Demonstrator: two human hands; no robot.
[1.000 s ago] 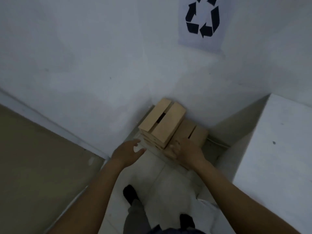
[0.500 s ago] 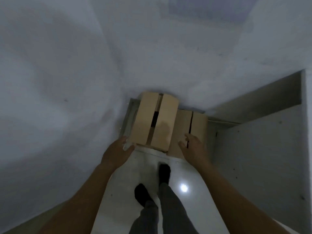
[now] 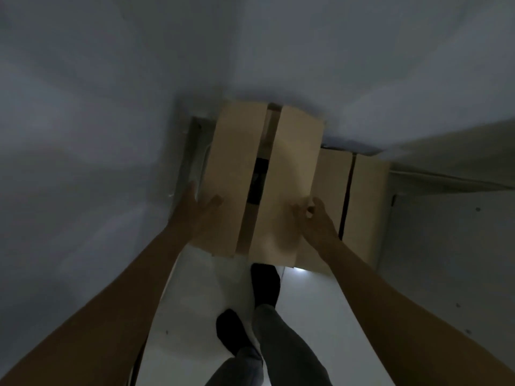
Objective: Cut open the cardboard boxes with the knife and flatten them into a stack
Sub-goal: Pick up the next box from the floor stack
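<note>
Corner at 12 o'clock from the person's feet (image 3: 266, 285) holds the cardboard, up against the wall (image 3: 111, 107). Big box (image 3: 234, 176) is nearest. Its two top flaps lie down but don't meet: a dark gap runs btwn them, inside too dark to read. Second box (image 3: 365, 207) stands just beside it at 3 o'clock, its L edge hidden behind the big box. Its own two flaps show a thin dark slit btwn them. Can't tell if the big box rests on the floor (image 3: 195, 316) or is off it.

L hand (image 3: 199, 210) is at the 9 o'clock side of the big box. Fingers straight, flat along the box's L wall, thumb laid on the top flap: grip wide, pressing, not curling. R hand (image 3: 315, 218) is at the 3 o'clock side. Fingers curl over the R flap's outer edge: grip narrow & holding the big box. Box sits caught btwn both hands. Bare forearms reach in from approx 7 & 5 o'clock.

Floor is white & glossy, w/ a small light glint at the big box's near R corner. Feet are dark-clad, at 6 o'clock of the big box, one ahead of the other, w/ grey trousers (image 3: 284, 346) above. White panel (image 3: 446, 260) w/ small specks stands at 3 o'clock, beyond the second box. Scene is dim, edges blurred.
</note>
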